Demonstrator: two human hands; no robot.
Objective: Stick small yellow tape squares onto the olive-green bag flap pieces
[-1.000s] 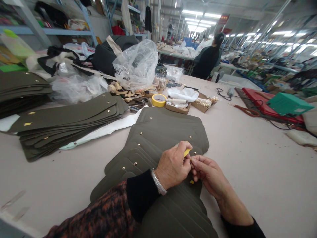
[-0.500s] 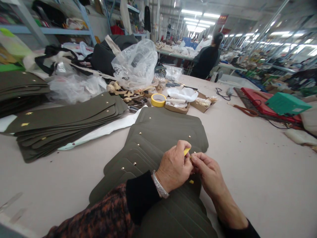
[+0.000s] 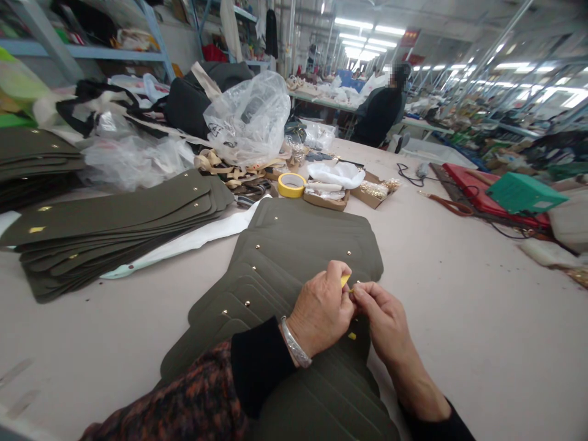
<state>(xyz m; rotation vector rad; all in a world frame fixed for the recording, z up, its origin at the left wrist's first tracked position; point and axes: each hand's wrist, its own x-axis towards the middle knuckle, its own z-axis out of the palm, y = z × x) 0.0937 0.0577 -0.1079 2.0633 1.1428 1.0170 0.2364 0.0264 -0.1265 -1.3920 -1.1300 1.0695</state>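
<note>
My left hand, with a silver bracelet at the wrist, is closed on a strip of yellow tape. Pressed close beside it, my right hand pinches a small yellow end of the tape with thumb and fingertips. Both hands are over a fanned stack of dark olive panels dotted with small gold-coloured studs. A small yellow tape bit lies on a panel just below the hands. The fingers partly hide the tape between them.
A second pile of olive panels lies left. Farther back are a yellow tape roll, small boxes of parts, a clear plastic bag and a brown strap. A green box sits right. Another person sits beyond.
The whole view has shifted slightly. My hands stay together over the panels, and a bit more of the yellow strip shows between the fingertips.
</note>
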